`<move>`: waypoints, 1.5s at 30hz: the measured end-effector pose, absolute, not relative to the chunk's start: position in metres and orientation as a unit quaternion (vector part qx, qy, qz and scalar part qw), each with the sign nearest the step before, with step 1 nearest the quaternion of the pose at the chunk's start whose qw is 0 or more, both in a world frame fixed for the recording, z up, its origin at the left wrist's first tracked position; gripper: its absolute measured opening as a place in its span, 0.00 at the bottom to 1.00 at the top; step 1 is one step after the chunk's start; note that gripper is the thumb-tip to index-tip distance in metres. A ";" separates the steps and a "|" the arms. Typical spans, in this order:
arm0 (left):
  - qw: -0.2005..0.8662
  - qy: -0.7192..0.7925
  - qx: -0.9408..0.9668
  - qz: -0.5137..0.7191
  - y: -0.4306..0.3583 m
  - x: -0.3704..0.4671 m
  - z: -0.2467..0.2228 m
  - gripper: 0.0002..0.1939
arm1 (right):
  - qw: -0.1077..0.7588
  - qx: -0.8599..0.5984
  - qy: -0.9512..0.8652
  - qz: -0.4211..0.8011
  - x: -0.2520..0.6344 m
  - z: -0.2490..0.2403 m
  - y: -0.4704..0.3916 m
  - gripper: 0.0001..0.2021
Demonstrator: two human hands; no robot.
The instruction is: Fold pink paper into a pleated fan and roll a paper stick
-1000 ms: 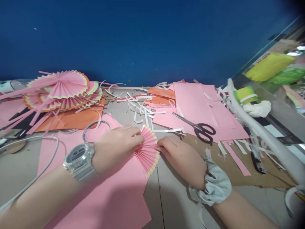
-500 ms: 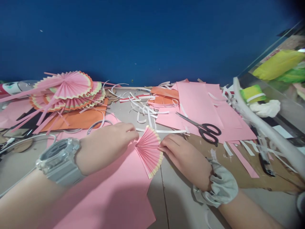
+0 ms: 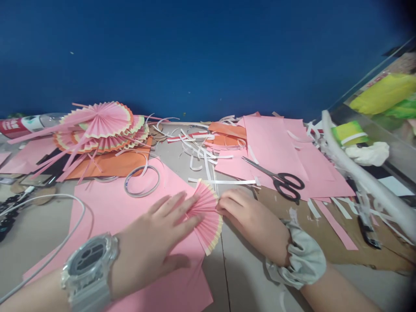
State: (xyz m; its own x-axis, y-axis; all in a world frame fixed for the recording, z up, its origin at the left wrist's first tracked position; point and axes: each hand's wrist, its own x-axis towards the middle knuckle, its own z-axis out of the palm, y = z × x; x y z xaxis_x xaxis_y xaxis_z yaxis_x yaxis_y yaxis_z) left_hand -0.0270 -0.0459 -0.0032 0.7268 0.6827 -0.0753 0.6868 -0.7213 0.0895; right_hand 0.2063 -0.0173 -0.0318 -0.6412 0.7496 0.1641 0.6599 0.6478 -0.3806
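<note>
A pleated pink paper fan (image 3: 208,216) with a pale yellow edge lies spread between my hands. My left hand (image 3: 159,234), with a watch at its wrist, is open with fingers apart, its fingertips over the fan's narrow end. At the curved edge, my right hand (image 3: 250,216) pinches the fan between thumb and fingers; a pale scrunchie circles that wrist. Beneath the fan and my left hand is a large pink sheet (image 3: 107,208). A roll of tape (image 3: 142,181) rests on this sheet, beyond my left hand.
Black-handled scissors (image 3: 282,180) lie on pink paper (image 3: 269,143) at the right, near brown cardboard (image 3: 276,208). Finished pleated rosettes (image 3: 100,121) are stacked at the left by a bottle (image 3: 29,123). White paper strips (image 3: 195,149) litter the back; a white cable (image 3: 82,212) curves at left.
My left hand has gone from closed at the fan's narrow end to spread flat over it, nearer to me. The tape roll shows fully now. My right hand keeps its pinch.
</note>
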 end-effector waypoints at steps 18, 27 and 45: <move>0.111 0.336 0.935 0.026 -0.053 -0.040 -0.032 0.33 | 0.139 -0.380 -0.886 0.226 0.209 -0.021 -0.013 0.05; 0.077 0.344 0.935 0.036 -0.056 -0.039 -0.037 0.36 | 0.127 -0.351 -0.908 0.190 0.214 -0.021 -0.012 0.07; 0.094 0.368 0.925 0.007 -0.059 -0.038 -0.039 0.38 | 0.084 -0.292 -0.953 0.011 0.209 -0.022 -0.020 0.08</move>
